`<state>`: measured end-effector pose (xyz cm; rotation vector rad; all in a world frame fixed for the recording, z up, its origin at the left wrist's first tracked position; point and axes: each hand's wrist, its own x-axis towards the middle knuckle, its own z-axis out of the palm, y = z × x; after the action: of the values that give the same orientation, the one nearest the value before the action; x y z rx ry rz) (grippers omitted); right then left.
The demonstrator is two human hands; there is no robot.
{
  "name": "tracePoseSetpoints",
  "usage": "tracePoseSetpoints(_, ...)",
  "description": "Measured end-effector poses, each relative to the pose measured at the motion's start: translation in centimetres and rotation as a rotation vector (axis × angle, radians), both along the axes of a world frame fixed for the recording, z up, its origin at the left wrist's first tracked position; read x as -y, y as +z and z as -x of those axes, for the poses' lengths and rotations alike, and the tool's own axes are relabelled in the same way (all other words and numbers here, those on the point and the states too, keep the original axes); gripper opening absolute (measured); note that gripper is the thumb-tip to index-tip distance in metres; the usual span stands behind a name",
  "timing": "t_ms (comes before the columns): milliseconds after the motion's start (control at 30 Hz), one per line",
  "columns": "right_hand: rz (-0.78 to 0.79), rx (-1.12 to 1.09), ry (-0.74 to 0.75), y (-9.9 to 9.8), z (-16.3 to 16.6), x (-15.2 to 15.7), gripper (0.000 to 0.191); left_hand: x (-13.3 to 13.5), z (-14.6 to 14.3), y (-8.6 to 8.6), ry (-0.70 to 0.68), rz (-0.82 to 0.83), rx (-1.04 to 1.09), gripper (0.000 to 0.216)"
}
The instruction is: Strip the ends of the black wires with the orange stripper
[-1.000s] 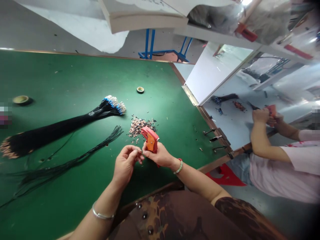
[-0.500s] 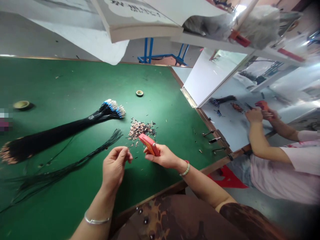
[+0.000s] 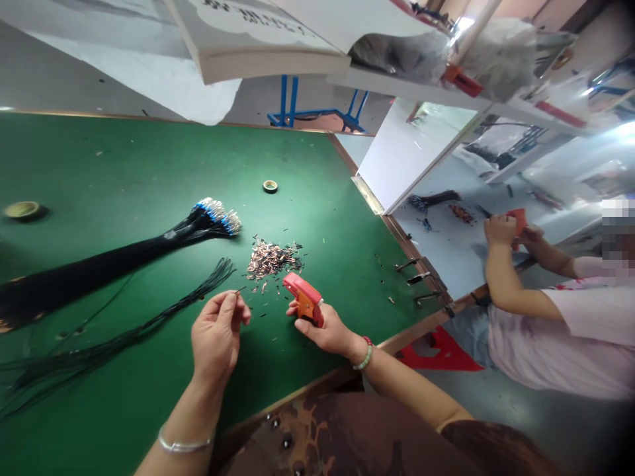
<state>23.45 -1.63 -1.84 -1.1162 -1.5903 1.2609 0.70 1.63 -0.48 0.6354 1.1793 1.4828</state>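
Note:
My right hand (image 3: 325, 328) grips an orange-red crimping tool (image 3: 304, 299) just above the green table (image 3: 124, 172), its nose pointing up and left. My left hand (image 3: 217, 334) is a little to the left, thumb and forefinger pinched on the end of a thin black wire (image 3: 233, 291). A loose fan of thin black wires (image 3: 129, 330) stretches from that hand leftward across the table. A small heap of copper-coloured terminals (image 3: 270, 258) lies just beyond both hands. A thick bundle of black wires with blue and silver ends (image 3: 149, 244) lies farther left.
Two small tape rolls (image 3: 270, 186) (image 3: 20, 210) sit on the table. To the right, another person's hands (image 3: 501, 230) work with a red tool at a pale bench (image 3: 446, 244). A shelf with a thick book (image 3: 258, 39) hangs overhead. A wooden edge (image 3: 317, 383) borders the table near me.
My hands have drawn apart: the left hand moved left with the wire end pinched, and the right hand with the tool moved down and right, away from it.

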Motion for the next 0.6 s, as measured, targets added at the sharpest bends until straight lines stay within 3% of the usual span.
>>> tracePoseSetpoints(200, 0.368, -0.326, 0.098, 0.8, 0.1, -1.7, 0.051, -0.2, 0.3, 0.3, 0.048, -0.058, -0.078, 0.037)
tracePoseSetpoints(333, 0.601, -0.526, 0.265, 1.3, 0.5, -3.2, 0.065, -0.1, 0.7, 0.4, 0.08, -0.114, -0.158, 0.031)
tracePoseSetpoints(600, 0.747, -0.61, 0.523, 0.4, 2.2, -5.2, 0.072, -0.1, 1.4, 0.2, 0.102, -0.156, -0.245, 0.026)
